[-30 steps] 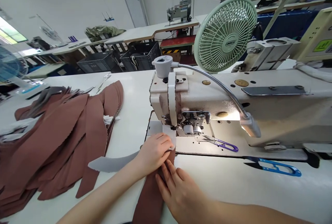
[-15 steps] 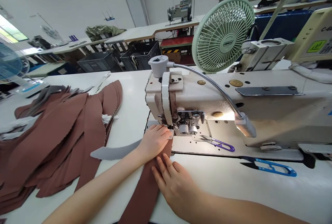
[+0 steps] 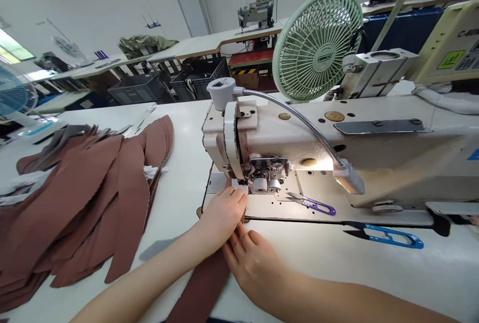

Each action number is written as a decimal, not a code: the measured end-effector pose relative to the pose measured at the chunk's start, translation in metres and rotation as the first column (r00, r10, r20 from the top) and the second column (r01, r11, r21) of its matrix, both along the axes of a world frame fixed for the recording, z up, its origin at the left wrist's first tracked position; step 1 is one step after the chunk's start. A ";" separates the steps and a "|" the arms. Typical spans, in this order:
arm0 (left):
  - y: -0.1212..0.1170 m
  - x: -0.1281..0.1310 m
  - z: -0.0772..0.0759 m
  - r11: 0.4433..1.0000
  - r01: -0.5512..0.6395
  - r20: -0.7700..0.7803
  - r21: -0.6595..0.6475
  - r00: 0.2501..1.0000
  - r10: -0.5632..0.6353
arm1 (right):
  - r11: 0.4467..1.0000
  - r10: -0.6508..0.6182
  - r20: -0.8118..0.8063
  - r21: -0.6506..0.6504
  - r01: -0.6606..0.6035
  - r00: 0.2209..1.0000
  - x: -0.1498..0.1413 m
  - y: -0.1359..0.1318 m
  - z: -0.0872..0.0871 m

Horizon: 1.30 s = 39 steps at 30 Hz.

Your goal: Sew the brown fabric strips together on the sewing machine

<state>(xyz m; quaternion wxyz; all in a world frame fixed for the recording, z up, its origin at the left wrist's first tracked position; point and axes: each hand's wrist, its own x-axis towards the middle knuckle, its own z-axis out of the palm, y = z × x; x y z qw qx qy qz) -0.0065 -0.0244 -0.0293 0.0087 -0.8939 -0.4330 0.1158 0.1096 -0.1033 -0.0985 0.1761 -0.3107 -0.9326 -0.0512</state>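
Observation:
My left hand point(image 3: 226, 213) is closed on a long brown fabric strip point(image 3: 202, 288), its fingers bent together just in front of the sewing machine's needle area point(image 3: 245, 181). Close beside it, my right hand point(image 3: 258, 270) grips the strip's right edge; its fingertips are partly hidden under the left hand. The strip runs from the machine toward the table's front edge. A grey strip point(image 3: 159, 248) shows beside my left forearm, which covers part of it. A white piece point(image 3: 236, 183) lies at the presser foot, just beyond my left fingers.
A pile of brown cut pieces point(image 3: 86, 198) covers the left of the table. Purple thread snips point(image 3: 318, 206) lie on the machine bed, blue snips point(image 3: 392, 237) on the tabletop at right. A lamp point(image 3: 348, 176) and a green fan point(image 3: 320, 46) stand over the machine.
My right hand has come up against the left, its fingers drawn in from lying spread on the strip. The grey strip has swung down toward me. The view has shifted slightly.

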 end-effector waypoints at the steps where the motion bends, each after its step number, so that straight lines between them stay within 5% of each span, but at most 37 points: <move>1: 0.003 0.000 -0.001 1.000 0.002 0.003 0.009 1.000 -0.002 | 1.000 0.000 -0.002 0.009 0.000 1.000 0.000 0.000 0.000; 6: -0.004 0.000 0.003 0.996 0.027 -0.022 0.086 0.999 -0.025 | 1.000 -0.006 0.011 0.023 0.006 1.000 0.002 0.003 0.003; 10: -0.014 0.000 0.006 0.993 0.111 -0.075 0.027 0.991 -0.108 | 1.000 0.009 0.055 -0.025 -0.008 0.998 0.002 0.005 0.008; 17: 0.003 0.000 -0.002 0.999 0.027 -0.042 0.021 0.999 -0.026 | 0.999 -0.031 0.012 0.025 0.031 0.999 0.001 0.004 0.003; 24: -0.017 -0.004 0.011 0.996 0.093 -0.070 -0.003 0.993 -0.093 | 1.000 -0.002 0.029 0.026 0.001 1.000 0.000 0.004 0.005; 29: -0.013 -0.002 0.008 0.998 -0.002 -0.082 -0.069 0.997 -0.003 | 0.991 -0.055 -0.035 0.120 0.058 0.998 -0.002 0.001 0.004; 35: 0.004 -0.001 -0.006 1.000 -0.006 -0.006 0.008 1.000 0.006 | 0.981 -0.074 -0.071 0.174 0.086 0.995 -0.002 0.000 -0.001; 39: -0.002 -0.002 0.001 0.999 0.010 -0.009 0.039 1.000 -0.009 | 0.983 -0.069 -0.030 0.171 0.074 0.997 -0.001 0.003 -0.002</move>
